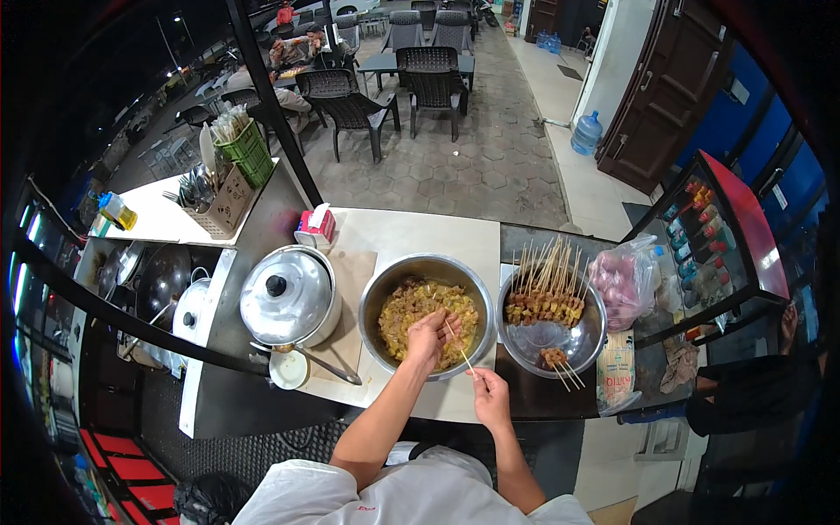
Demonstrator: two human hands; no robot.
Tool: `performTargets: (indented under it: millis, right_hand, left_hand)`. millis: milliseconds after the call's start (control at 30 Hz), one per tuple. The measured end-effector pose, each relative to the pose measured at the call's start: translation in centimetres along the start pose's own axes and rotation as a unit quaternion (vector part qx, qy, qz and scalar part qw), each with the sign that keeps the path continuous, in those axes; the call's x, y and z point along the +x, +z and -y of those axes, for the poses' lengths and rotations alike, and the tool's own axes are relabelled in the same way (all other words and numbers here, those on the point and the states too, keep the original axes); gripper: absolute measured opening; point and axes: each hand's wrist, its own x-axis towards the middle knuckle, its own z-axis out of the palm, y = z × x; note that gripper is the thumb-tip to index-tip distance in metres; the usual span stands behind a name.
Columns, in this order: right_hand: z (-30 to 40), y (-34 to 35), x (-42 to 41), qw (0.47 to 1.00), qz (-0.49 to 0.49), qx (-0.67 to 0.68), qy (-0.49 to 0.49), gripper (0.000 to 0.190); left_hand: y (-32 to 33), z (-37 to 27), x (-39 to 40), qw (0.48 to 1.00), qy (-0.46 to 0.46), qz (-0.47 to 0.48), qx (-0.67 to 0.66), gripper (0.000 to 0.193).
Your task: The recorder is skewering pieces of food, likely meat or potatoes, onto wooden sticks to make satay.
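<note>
A steel bowl [484,354] of marinated meat pieces [410,308] in yellow sauce sits before me. Above its right side, my left hand [428,336] curls its fingers around the upper part of a bamboo skewer [466,359]. Any meat between those fingers is too small to make out. My right hand [492,396] pinches the skewer's lower end at the bowl's near rim. Beside it stands a second steel bowl [531,354]. Rows of threaded meat skewers [546,308] lean along its far side, and a few more meat skewers [556,361] rest at the near edge.
Left are a lidded aluminium pot [289,295], a ladle [331,367] and a small white bowl [289,371]. A tissue box [316,228] stands behind. Right lie a plastic bag of round pinkish items [620,282], a skewer packet [615,377] and a glass case [709,243]. Another person [748,394] is far right.
</note>
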Motion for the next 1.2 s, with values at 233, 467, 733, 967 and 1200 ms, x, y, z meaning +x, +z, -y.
performTargets:
  millis: [233,467,733,967,1200]
  right_hand:
    - [-0.3,-0.2,0.4,0.994,0.025,0.086,0.066,0.016]
    - [-1.0,1.3,0.3,0.999,-0.025,0.021,-0.016,0.016]
    - [-1.1,3.2,0.4,0.997,-0.067,-0.003,-0.028,0.017]
    - [1.7,3.4,0.4,0.993,-0.079,-0.09,0.003,0.017]
    - [1.1,3.9,0.3,0.991,-0.08,-0.106,-0.022,0.017]
  left_hand:
    - [0.0,0.0,0.1,0.999,-0.007,0.029,0.019,0.02]
    - [-0.5,-0.4,0.3,0.999,0.011,0.03,0.022,0.02]
    - [-1.4,-0.6,0.8,0.996,0.006,0.075,0.049,0.019]
    - [-1.6,-2.2,0.4,0.996,-0.027,0.044,0.068,0.025]
    - [-2.2,-2.5,1.1,0.986,0.036,0.02,0.164,0.023]
